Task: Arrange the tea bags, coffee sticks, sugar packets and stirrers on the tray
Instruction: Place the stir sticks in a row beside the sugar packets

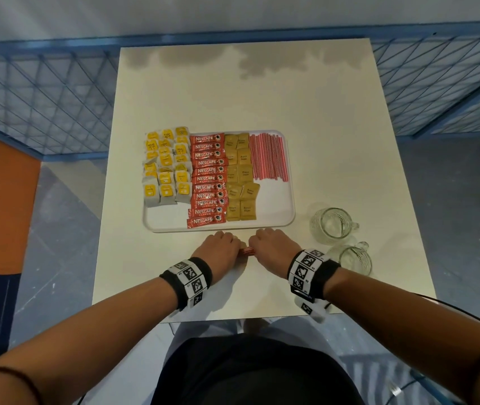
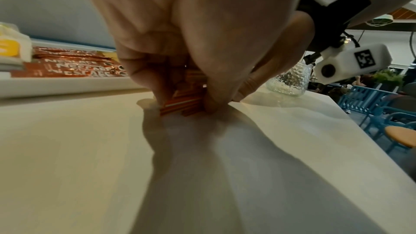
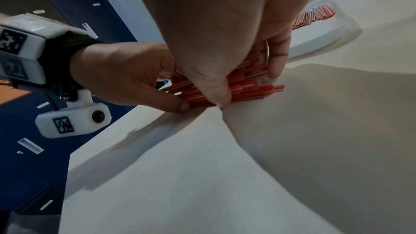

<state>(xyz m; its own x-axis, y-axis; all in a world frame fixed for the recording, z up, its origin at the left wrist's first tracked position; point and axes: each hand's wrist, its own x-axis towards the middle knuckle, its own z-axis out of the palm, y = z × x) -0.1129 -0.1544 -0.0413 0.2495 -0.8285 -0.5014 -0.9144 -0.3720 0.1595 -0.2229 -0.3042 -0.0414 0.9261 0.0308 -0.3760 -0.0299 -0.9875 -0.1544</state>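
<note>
**Fingers of both hands closed on 1 bundle of stirrers, table edge of tray**

Fingers (image 3: 278,63) of the right hand (image 1: 274,249) curl over the top of a bundle of red-and-white stirrers (image 3: 243,86), thumb tucked under at the near side; left hand (image 1: 218,250) grips the opposite end of the same bundle, thumb (image 3: 178,106) pressed to the table (image 1: 306,118). Bundle lies across the table surface, just in front of the tray's near rim, stirrer ends uneven.

Tray (image 1: 290,200), white, rectangular, directly beyond the hands. Contents, left to right:
- Tea bags (image 1: 166,166), yellow-labelled, 3 columns, overhanging the tray's left and far edges.
- Coffee sticks (image 1: 208,178), red, 1 column, overlapping, labels readable as Nescafé Classic.
- Sugar packets (image 1: 240,178), brown, 2 columns.
- Stirrers on the tray (image 1: 268,157), laid side by side in the far right corner; bare tray surface nearer the person.

Glass mugs, 2, on the table right of the tray: far mug (image 1: 332,225) and near mug (image 1: 352,258), both upright, close together.

Wristbands with black-and-white markers on both wrists.
</note>
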